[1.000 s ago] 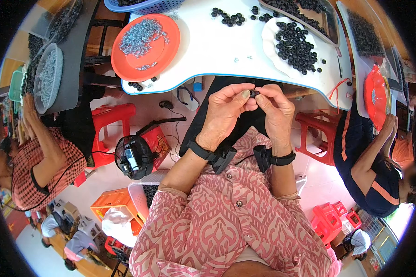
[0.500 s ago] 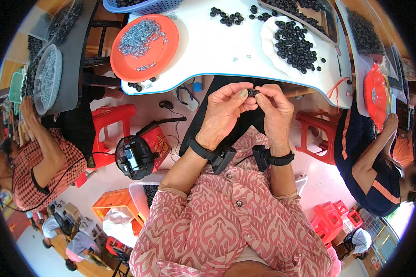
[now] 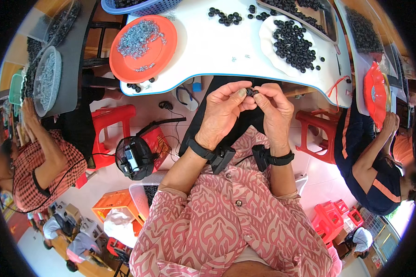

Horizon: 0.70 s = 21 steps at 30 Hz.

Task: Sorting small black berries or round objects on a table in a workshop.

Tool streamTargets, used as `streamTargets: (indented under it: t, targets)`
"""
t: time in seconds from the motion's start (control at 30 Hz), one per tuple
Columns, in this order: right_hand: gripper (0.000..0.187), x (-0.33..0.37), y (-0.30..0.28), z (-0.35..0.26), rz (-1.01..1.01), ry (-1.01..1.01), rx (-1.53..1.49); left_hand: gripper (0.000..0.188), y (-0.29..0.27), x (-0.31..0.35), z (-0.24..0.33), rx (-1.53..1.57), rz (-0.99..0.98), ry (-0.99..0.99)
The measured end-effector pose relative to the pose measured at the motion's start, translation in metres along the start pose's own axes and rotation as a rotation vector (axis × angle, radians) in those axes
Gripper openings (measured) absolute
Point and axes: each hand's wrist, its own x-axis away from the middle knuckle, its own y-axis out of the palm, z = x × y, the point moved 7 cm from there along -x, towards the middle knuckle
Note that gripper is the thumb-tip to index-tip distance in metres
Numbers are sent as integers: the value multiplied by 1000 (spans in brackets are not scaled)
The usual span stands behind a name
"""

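Just in front of the table's near edge, my two hands meet at the fingertips. A small round black part (image 3: 251, 92) is pinched between them; the fingers cover much of it. My left hand (image 3: 223, 110) is closed, thumb and forefinger on its left side. From the other side, my right hand (image 3: 277, 107) grips it with thumb and fingers, also closed. On the white table (image 3: 208, 51) lies an orange-red plate (image 3: 171, 51) heaped with small clear bluish pieces (image 3: 138, 39). A white scalloped plate (image 3: 269, 48) to the right carries many black ring-shaped parts (image 3: 293, 46).
Loose black parts (image 3: 227, 18) lie at the table's far side, beside a tray (image 3: 333, 32) of more. A blue basket (image 3: 143, 8) stands far left. Red stools (image 3: 316, 134) flank me, and a black bag-like object (image 3: 134, 157) is at left. Co-workers sit on both sides.
The black part has shifted slightly between my fingertips and shows a different side. Both hands keep nearly the same place and grip.
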Motion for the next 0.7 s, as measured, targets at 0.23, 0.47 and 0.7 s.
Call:
streamTargets:
  t: [0.23, 0.47, 0.7]
  targets:
    - [15, -1, 1, -3, -4, -3, 47, 22, -1, -1, -1, -17, 9, 8]
    - [14, -2, 2, -7, -7, -19, 93, 22, -1, 0, -1, -52, 22, 17]
    - [15, -3, 2, -10, -8, -41, 135, 22, -1, 0, 0, -106, 31, 32]
